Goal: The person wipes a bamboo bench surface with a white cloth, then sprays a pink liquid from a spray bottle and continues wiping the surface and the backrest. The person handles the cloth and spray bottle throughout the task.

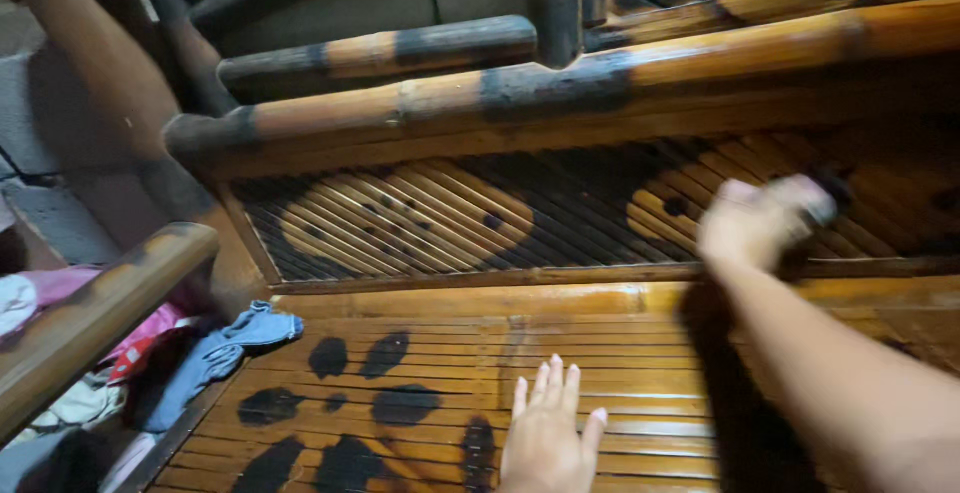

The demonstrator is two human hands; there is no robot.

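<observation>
- Bamboo bench (pixel 600 303), lacquered, w/ burnt dark patches: fills most of view. Slatted seat (pixel 420 403) at bottom, slatted backrest (pixel 420 218) above it, thick top rail (pixel 560 83) across.
- Left hand (pixel 548 438): flat on seat slats, palm down, fingers straight and slightly spread. Holds nothing.
- Right hand (pixel 755 221): arm stretched to backrest, fingers curled round a small object (pixel 825 198) w/ pale body and dark tip. Blurred, so object type can't be told; grip looks closed, tightness unclear.
- Armrest (pixel 100 303), round bamboo, at left edge. Beyond it, blue cloth (pixel 235 338) at seat corner and a heap of pink and pale clothes (pixel 60 353).
- Risk 1 (judgement): long reach w/ weight on left palm; glossy slats could let palm slide and the person tip fwd.
- Risk 2: blurred right hand suggests fast motion; small object could slip from fingers and drop btwn slats or behind seat.
- Risk 3: dim light may hide what the tip touches; uneven contact likely.
</observation>
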